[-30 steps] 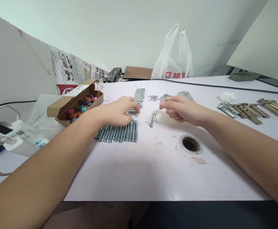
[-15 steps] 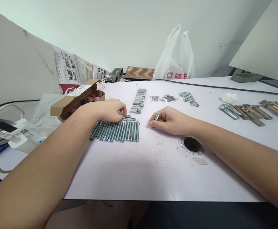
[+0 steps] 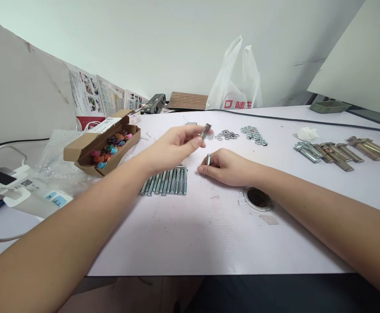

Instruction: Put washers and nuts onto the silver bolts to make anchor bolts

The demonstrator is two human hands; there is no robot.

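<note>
Pinched between the thumb and fingers of my left hand (image 3: 176,148) is a short slotted metal sleeve (image 3: 205,130), held tilted above the table. My right hand (image 3: 224,167) rests on the table, its fingers curled round a silver bolt (image 3: 208,159). Only the bolt's upper end shows, pointing up; the rest is hidden in the fingers. The sleeve is above the bolt and apart from it. Below my left hand lies a row of zinc-coloured bolts (image 3: 166,182), partly covered by my forearm. My left hand also hides most of the loose sleeves.
Flat washers (image 3: 228,135) and nuts (image 3: 254,134) lie in piles farther back. Assembled anchor bolts (image 3: 336,154) lie at the right, near crumpled tissue (image 3: 307,133). A cardboard box (image 3: 82,163) of coloured plugs stands left. A round table hole (image 3: 258,198) sits beside my right forearm.
My left hand has lifted a sleeve from beside the bolt row and carried it up and right, towards my right hand. The bolt in my right hand now stands more upright.
</note>
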